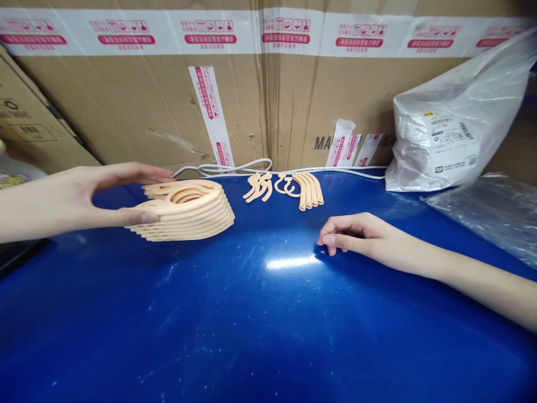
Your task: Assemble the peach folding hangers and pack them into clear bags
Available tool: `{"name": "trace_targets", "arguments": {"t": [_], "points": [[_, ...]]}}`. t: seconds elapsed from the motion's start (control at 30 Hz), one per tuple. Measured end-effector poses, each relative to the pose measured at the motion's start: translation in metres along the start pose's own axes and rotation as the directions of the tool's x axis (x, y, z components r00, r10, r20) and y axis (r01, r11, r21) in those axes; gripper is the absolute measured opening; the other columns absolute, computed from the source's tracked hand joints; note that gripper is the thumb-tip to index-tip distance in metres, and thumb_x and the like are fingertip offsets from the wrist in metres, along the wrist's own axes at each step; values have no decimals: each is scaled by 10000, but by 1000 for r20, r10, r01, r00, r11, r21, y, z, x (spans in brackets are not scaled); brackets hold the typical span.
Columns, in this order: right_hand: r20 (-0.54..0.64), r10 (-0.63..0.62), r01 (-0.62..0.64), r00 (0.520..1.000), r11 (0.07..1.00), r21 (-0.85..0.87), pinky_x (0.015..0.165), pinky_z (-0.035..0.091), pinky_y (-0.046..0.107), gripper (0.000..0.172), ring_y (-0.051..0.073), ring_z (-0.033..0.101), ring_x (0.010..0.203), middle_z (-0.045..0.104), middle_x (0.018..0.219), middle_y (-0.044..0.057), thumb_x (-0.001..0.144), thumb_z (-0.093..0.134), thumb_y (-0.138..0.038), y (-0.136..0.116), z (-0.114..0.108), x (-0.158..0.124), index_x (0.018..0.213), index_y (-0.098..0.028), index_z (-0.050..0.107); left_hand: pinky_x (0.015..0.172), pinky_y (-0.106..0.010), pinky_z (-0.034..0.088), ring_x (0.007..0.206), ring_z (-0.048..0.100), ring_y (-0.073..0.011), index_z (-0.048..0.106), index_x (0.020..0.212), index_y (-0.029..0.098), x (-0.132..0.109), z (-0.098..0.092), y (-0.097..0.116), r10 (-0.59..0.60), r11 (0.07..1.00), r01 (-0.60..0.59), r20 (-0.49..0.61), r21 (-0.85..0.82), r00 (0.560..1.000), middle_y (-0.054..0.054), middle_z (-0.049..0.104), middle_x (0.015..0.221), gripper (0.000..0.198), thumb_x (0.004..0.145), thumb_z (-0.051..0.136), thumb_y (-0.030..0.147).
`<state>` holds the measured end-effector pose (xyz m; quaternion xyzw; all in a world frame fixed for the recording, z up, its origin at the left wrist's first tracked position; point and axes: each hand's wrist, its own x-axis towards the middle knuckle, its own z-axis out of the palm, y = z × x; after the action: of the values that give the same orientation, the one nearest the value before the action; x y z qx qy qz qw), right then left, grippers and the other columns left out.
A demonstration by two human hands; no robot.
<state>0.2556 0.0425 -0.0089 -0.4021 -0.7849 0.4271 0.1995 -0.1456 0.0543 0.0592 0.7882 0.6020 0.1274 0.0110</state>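
Note:
A stack of cream plastic folding hangers, folded into curved loops and lying flat on one another, rests on the blue table at left. My left hand is around its left end, thumb along the near side and fingers over the far side. Loose hanger parts lie behind the middle of the table: small curved pieces, hooks and several arms side by side. In front and to the right of these, my right hand hovers low or rests at the tabletop, fingers loosely curled together with nothing visible in them.
Large cardboard boxes form a wall along the back of the blue table. A white cable runs along their base. At right stand a white plastic-wrapped parcel and a clear plastic bag.

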Motion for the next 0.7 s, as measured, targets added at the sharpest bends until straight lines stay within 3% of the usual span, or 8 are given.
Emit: {"name": "trace_targets", "arguments": {"t": [0.13, 0.23, 0.4, 0.57, 0.7], "points": [[4, -5, 5, 1000, 1000, 8, 663, 415, 282, 262, 130, 565, 717, 655, 783, -11, 941, 548, -423, 2, 0, 0, 858, -203, 664, 1023, -502, 412, 1121, 613, -298, 528, 1345, 200, -2, 5, -10, 63, 998, -62, -34, 21, 997, -44, 643, 1283, 1133, 552, 378, 994], [7, -6, 6, 1000, 1000, 12, 672, 420, 280, 257, 127, 574, 726, 656, 787, -14, 942, 549, -419, 3, 0, -1, 858, -206, 664, 1007, -473, 432, 1129, 606, -296, 508, 1370, 164, 4, 10, -35, 91, 995, -88, -71, 52, 993, -72, 642, 1288, 1210, 506, 386, 1003], [10, -2, 2, 1000, 1000, 5, 683, 420, 279, 244, 125, 575, 730, 655, 787, -18, 943, 549, -406, 2, 1, -1, 853, -210, 662, 855, -394, 522, 938, 676, -250, 510, 1372, 164, 19, 11, -75, 72, 993, -76, 42, 96, 997, -57, 714, 1151, 1268, 389, 553, 962], [14, 2, -1, 1000, 1000, -12, 694, 415, 284, 252, 131, 576, 737, 654, 791, -15, 944, 544, -412, 2, 0, -1, 852, -208, 660, 856, -379, 520, 814, 683, -202, 581, 1296, 192, 22, 10, -75, 55, 992, -60, 51, 109, 997, 14, 734, 1002, 1169, 424, 519, 967], [13, 7, -7, 1000, 1000, -17, 693, 413, 282, 246, 130, 574, 736, 652, 788, -17, 942, 547, -409, 1, 0, -1, 854, -210, 661, 855, -391, 523, 847, 682, -232, 642, 1184, 159, 20, 9, -68, -8, 995, 0, 80, 97, 997, -4, 735, 1010, 1158, 339, 579, 948]]}}
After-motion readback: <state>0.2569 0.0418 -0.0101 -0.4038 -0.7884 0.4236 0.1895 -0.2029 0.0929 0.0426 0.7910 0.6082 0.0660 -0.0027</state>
